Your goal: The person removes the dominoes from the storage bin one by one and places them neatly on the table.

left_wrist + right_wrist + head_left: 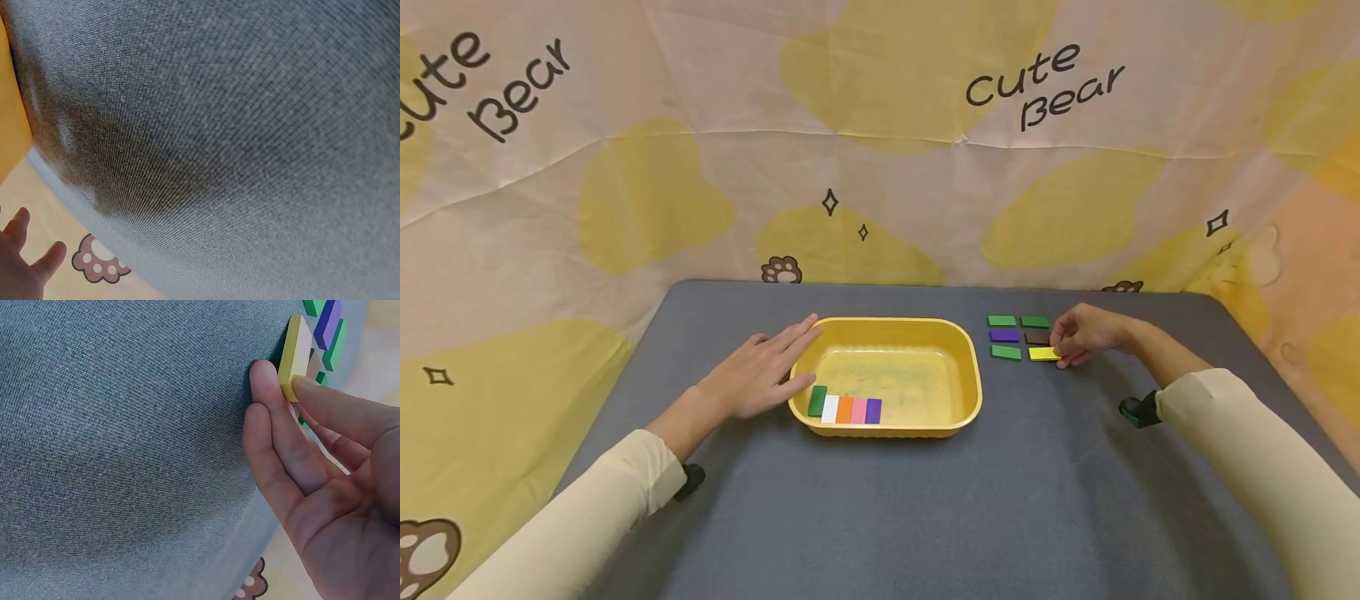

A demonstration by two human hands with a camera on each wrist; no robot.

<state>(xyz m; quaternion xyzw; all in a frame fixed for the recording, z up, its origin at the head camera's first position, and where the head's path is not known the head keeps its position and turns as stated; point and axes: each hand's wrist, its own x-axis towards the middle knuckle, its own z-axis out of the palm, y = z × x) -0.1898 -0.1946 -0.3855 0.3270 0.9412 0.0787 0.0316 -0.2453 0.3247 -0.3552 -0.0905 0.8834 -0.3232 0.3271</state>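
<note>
At left, we see a left hand (767, 371) with fingers extended and spread across the near-left rim of a yellow tray (917, 383); whether it bears on the rim we cannot tell, but pressure there could, in our judgement, tip or slide the tray. Inside, a dark green tile (817, 401) sits slightly askew beside a white tile (830, 409), an orange tile (845, 410), a pink tile (859, 411) and a violet tile (873, 411); a dipping left thumb might knock that row crooked. Right of the tray, a right hand (1086, 332) pinches one end of a yellow tile (1042, 354), nearest corner of a two-column group. So short a grip, we judge, could let the piece pivot or drop, and trailing fingers could nudge the partly covered brown tile (1037, 338). The tray looks like smooth, glossy plastic, round-cornered with a rolled lip; the tiles are flat, crisp-edged rectangles. Beneath them we note a surface (887, 517) in finely ribbed grey cloth, whose weave might drag at a sliding tile, and behind it a creased, printed cloth backdrop (887, 208).
</note>
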